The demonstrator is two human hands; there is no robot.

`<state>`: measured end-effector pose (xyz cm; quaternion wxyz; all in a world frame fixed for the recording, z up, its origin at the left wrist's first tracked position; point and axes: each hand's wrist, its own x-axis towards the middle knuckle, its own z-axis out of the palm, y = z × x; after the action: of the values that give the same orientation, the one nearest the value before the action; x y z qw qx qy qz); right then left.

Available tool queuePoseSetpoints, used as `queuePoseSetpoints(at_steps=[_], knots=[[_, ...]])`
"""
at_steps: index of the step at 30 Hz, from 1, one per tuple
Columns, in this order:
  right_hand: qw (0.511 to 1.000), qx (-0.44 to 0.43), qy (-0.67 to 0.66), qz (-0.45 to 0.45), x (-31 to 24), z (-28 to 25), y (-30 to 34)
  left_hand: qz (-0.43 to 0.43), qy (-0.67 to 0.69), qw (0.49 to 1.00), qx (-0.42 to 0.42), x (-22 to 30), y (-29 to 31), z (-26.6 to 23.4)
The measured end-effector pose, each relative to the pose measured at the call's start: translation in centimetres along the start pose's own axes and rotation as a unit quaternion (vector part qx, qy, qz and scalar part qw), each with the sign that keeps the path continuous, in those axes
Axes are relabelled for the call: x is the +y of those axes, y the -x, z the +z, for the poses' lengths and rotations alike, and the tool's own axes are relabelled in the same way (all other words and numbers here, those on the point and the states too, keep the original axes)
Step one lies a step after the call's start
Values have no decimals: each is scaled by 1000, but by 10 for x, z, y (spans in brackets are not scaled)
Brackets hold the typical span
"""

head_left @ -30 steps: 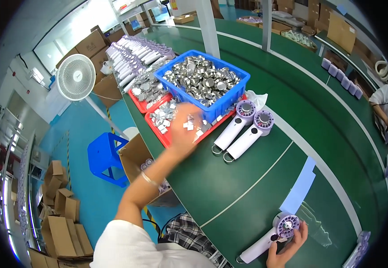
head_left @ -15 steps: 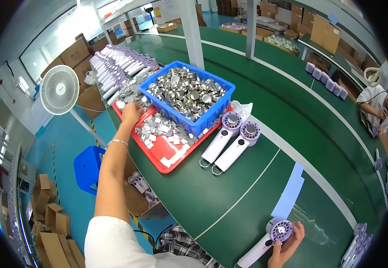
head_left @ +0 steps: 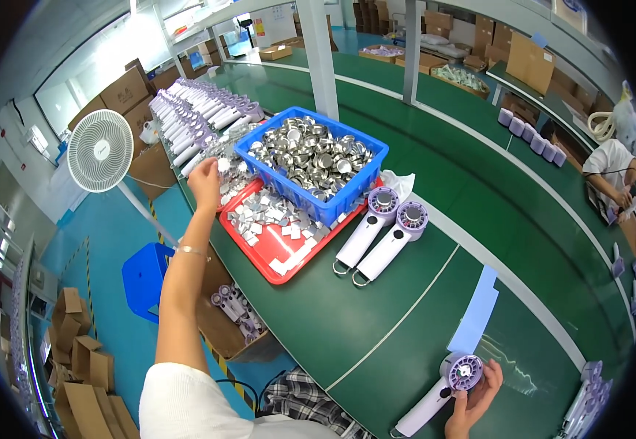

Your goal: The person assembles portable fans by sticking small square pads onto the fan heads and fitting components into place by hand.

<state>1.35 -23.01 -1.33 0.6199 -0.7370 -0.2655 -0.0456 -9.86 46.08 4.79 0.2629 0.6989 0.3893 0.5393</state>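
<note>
My left hand (head_left: 204,184) is closed in a pinch beside the pile of silver toothed discs (head_left: 239,174), with a small shiny silver disc (head_left: 223,165) at its fingertips. At the lower right, my right hand (head_left: 479,402) is wrapped round the head of a white and purple handheld fan (head_left: 424,410). The round front of that fan is uncovered and shows its inside. Two more handheld fans (head_left: 365,240) lie side by side on the green table, dark discs in their heads and wire loops at their handle ends.
A blue bin (head_left: 358,192) of round metal caps overlaps a red tray (head_left: 278,276) holding small silver squares. Rows of fans (head_left: 190,121) fill the far left. A blue strip (head_left: 475,314) lies beyond my right hand. A grey post (head_left: 319,66) rises behind the bin. Across the table sits a co-worker (head_left: 611,172).
My left hand has risen off the toothed discs and drawn slightly left, with a silver piece at its fingertips. The right hand keeps its hold on the fan.
</note>
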Motion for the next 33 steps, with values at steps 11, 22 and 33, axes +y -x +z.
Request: queuePoseSetpoints(at_steps=[11,22,33], knots=[[968,49,182,-164,-24,-7,-23,-39,427,817,-386,246,203,40],[999,31,25,-6,-70,-20,-56,-110,450,534,-707,329,368,92],[980,103,-89,148,-57,-20,-37,238,401,699,-542,288,383,98]])
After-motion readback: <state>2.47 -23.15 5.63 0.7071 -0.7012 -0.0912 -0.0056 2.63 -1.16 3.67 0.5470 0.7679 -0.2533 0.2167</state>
